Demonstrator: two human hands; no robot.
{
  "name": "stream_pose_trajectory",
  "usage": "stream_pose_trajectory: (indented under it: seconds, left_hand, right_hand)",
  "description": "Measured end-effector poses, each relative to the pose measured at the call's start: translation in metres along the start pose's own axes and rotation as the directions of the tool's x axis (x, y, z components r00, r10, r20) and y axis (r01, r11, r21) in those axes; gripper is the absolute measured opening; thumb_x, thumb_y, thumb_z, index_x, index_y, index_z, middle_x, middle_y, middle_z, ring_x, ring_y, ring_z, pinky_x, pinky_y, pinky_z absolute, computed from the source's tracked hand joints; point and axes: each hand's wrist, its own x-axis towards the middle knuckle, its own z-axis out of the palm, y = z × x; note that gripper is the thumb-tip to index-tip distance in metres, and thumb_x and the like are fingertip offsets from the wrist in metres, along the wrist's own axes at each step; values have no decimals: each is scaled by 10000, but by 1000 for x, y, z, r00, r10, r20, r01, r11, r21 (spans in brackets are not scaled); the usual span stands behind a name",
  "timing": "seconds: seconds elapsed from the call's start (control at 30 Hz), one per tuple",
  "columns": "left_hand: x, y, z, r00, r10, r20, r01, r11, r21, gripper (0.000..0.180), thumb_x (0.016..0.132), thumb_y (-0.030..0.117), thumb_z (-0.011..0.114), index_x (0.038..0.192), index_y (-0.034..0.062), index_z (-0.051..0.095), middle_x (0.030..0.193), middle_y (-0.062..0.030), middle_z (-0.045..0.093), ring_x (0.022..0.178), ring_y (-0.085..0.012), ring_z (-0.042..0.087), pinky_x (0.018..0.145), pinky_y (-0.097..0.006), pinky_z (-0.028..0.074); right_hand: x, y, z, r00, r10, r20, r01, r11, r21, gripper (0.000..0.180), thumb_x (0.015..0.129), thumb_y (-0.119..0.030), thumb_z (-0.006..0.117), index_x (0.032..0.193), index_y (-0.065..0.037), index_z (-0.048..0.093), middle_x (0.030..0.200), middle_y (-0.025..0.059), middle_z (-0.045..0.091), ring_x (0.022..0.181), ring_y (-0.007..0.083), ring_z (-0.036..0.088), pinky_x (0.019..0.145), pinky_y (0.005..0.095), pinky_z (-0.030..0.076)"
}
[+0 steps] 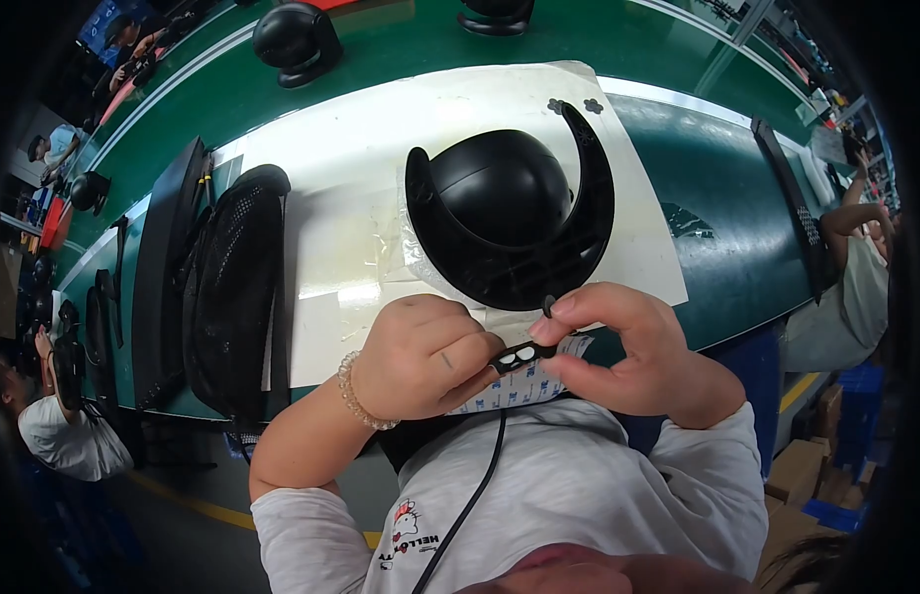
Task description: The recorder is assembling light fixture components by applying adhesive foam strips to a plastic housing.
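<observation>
Close to my body, my left hand is closed round one end of a small black strip with white oval pads. Thumb and forefinger of my right hand pinch its other end, where a small black tip sticks up. Below the strip lies a white backing sheet with blue print, partly hidden by my hands. Just beyond them a glossy black dome sits in a black crescent-shaped shell, touched by neither hand.
White paper covers part of the green bench. On the left are a black mesh bag and a long black bar. Another black domed unit stands farther back. Co-workers sit at both sides.
</observation>
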Motion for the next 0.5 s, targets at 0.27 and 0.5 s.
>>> stream_pose_trajectory:
  seconds: [0.27, 0.5]
  left_hand:
    - [2, 2, 0, 998, 60, 20, -62, 992, 114, 246, 543, 115, 680, 746, 65, 550, 609, -13, 468, 522, -167, 501, 458, -283, 419]
    - [0, 4, -2, 996, 84, 24, -86, 985, 152, 254, 536, 111, 676, 752, 68, 550, 616, -9, 471, 523, -163, 498, 464, -280, 419]
  right_hand:
    - [4, -4, -11, 990, 8, 143, 6, 995, -95, 379, 684, 25, 687, 1016, -8, 507, 881, 128, 627, 801, 205, 640, 707, 269, 502]
    - [4, -9, -10, 977, 164, 140, -179, 979, 99, 266, 734, -22, 639, 987, -29, 557, 911, 84, 598, 800, 194, 600, 689, 274, 471]
